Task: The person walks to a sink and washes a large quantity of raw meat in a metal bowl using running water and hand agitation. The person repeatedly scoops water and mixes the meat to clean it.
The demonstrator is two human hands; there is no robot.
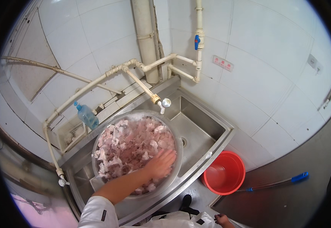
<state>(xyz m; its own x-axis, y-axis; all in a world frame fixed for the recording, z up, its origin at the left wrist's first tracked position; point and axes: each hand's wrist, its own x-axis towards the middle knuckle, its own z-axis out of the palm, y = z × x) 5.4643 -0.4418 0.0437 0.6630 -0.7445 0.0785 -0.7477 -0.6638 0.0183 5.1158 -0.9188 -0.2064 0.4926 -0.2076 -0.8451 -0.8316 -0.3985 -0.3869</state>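
Note:
A large round basin (pixel 179 162), filled with pale pink pieces of raw meat (pixel 125 145) in cloudy water, sits over the stainless steel sink. My left hand (pixel 162 164) reaches across from the lower left and lies flat, palm down, on the meat at the basin's right side. Its fingertips point toward the basin's far right rim, and nothing shows in its grasp. Low at the bottom edge, my right hand (pixel 222 220) hangs beside my white apron, away from the sink, with its fingers partly curled. Whether it holds anything is unclear.
A tap (pixel 163 105) on a pipe juts out just beyond the basin's far rim. The right sink bowl (pixel 194 136) has a drain. A blue pump bottle (pixel 87 116) and a white plastic basket (pixel 71 135) stand behind. On the floor are a red bucket (pixel 224 173) and a blue-handled pole (pixel 276 183).

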